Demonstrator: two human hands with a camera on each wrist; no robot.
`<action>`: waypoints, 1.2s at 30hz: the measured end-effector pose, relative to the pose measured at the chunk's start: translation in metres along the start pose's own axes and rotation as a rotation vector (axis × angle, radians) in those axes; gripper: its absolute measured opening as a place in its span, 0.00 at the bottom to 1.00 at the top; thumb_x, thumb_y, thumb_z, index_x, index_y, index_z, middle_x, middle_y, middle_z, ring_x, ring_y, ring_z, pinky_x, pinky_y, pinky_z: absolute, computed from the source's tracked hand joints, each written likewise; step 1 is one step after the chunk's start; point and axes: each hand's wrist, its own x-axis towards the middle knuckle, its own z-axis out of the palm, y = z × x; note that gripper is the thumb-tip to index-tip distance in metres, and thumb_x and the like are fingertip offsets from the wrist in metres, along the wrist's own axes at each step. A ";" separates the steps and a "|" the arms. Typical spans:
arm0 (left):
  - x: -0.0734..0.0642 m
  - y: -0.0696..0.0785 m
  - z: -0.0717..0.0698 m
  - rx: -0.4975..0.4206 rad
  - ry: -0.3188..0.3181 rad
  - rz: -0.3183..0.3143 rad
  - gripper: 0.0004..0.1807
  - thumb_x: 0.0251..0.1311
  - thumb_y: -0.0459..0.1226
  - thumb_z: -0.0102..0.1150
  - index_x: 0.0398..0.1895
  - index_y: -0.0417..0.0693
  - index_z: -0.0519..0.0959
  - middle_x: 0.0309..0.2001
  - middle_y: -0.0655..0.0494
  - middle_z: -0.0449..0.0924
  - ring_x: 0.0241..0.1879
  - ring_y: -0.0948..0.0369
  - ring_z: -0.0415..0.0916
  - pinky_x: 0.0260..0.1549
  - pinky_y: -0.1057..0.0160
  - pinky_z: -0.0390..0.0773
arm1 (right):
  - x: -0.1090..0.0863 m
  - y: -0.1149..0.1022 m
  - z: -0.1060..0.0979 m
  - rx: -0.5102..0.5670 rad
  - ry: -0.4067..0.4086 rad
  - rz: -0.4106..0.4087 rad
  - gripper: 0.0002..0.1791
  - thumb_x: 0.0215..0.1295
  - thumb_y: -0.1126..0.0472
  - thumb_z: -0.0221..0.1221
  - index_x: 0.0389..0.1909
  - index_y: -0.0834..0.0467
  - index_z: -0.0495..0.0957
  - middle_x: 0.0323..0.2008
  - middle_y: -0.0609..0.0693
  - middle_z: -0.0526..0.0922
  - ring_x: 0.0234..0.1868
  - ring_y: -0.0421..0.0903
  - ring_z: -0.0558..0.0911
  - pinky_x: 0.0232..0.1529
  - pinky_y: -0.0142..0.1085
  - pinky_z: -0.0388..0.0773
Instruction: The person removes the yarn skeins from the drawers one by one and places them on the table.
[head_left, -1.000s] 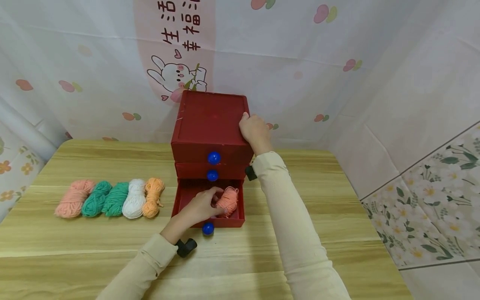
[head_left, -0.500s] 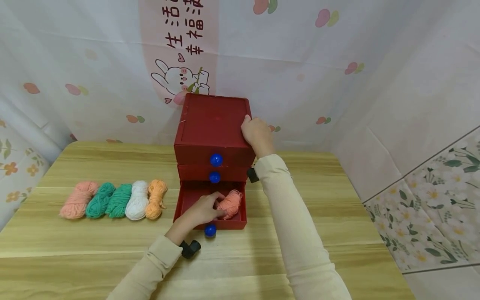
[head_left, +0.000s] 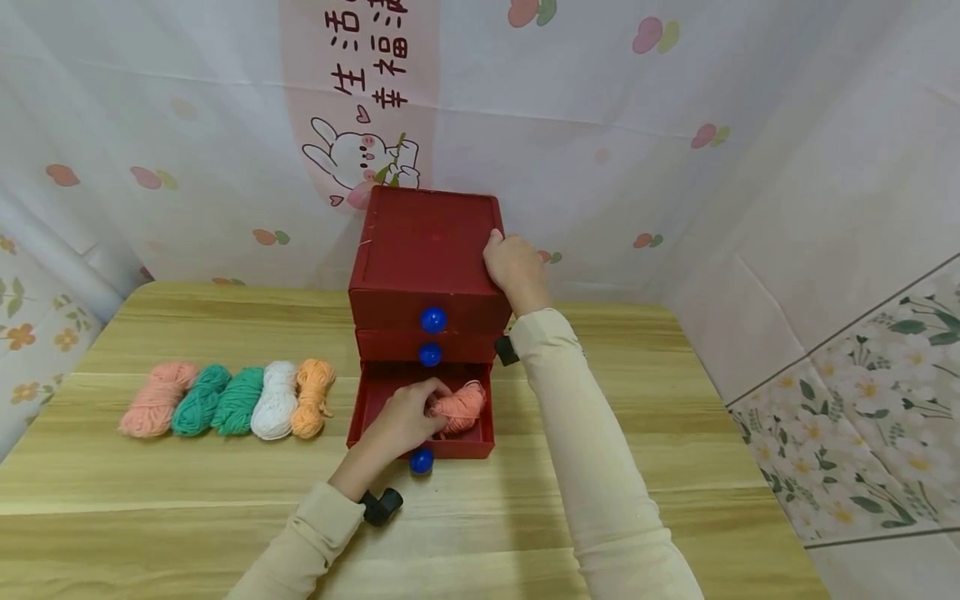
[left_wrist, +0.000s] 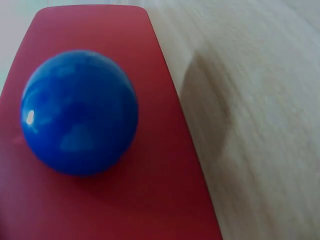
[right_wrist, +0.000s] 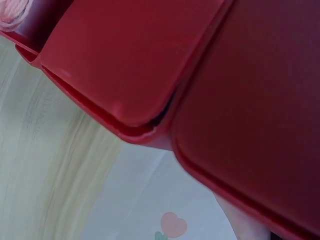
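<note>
A red three-tier drawer cabinet (head_left: 435,242) with blue round knobs stands at the table's back. Its bottom drawer (head_left: 487,421) is pulled out, and a coral skein of yarn (head_left: 463,406) lies inside at the right. With fingers and thumb, my left hand (head_left: 405,417) pinches the skein's left end; its fingertips are partly hidden. In the left wrist view, the bottom drawer's blue knob (left_wrist: 80,112) fills the left side. My right hand (head_left: 516,265) grips the cabinet's upper right edge. The right wrist view shows the cabinet's red side (right_wrist: 260,110) and a bit of the skein (right_wrist: 14,12).
Left of the cabinet, several yarn skeins lie in a row on the wooden table (head_left: 225,492): a pink one (head_left: 159,400), two green ones, a white one (head_left: 275,402) and an orange one (head_left: 311,400). A printed curtain (head_left: 570,150) hangs behind.
The head view has shifted slightly. My left fingers have closed in on the coral skein, which has turned from steeply tilted to lying flatter. The right hand keeps its place on the cabinet.
</note>
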 end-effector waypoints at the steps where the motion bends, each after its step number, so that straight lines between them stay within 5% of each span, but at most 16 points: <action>1: -0.001 0.000 -0.001 -0.002 0.017 0.006 0.15 0.51 0.32 0.64 0.43 0.49 0.77 0.32 0.56 0.75 0.26 0.61 0.68 0.25 0.66 0.69 | 0.000 0.000 0.000 -0.002 -0.001 -0.003 0.32 0.73 0.44 0.29 0.54 0.63 0.71 0.50 0.60 0.77 0.45 0.56 0.77 0.46 0.48 0.75; 10: -0.015 0.003 -0.012 -0.031 0.108 0.110 0.17 0.49 0.33 0.65 0.44 0.52 0.78 0.34 0.59 0.76 0.27 0.65 0.69 0.26 0.68 0.71 | -0.001 -0.004 0.004 0.006 0.004 0.002 0.31 0.72 0.44 0.30 0.52 0.62 0.72 0.47 0.59 0.78 0.41 0.53 0.77 0.44 0.47 0.75; 20: -0.040 0.008 -0.045 -0.082 0.192 0.192 0.17 0.50 0.31 0.63 0.46 0.51 0.77 0.38 0.57 0.77 0.32 0.63 0.71 0.32 0.65 0.76 | -0.001 -0.002 0.002 -0.009 0.019 -0.014 0.31 0.73 0.45 0.29 0.50 0.63 0.72 0.45 0.59 0.78 0.39 0.54 0.77 0.43 0.46 0.75; 28: -0.070 -0.016 -0.084 0.014 0.326 0.157 0.18 0.50 0.28 0.61 0.46 0.47 0.78 0.36 0.54 0.81 0.31 0.64 0.75 0.32 0.65 0.79 | 0.000 -0.002 0.002 -0.008 0.013 -0.010 0.31 0.73 0.45 0.29 0.50 0.64 0.72 0.47 0.60 0.78 0.42 0.55 0.77 0.45 0.47 0.75; 36: -0.096 -0.056 -0.135 0.069 0.459 0.084 0.17 0.55 0.32 0.62 0.49 0.42 0.77 0.38 0.46 0.81 0.32 0.86 0.67 0.29 0.81 0.70 | 0.004 -0.002 0.002 -0.034 0.013 -0.029 0.31 0.73 0.46 0.28 0.49 0.66 0.72 0.46 0.62 0.78 0.45 0.58 0.78 0.55 0.50 0.66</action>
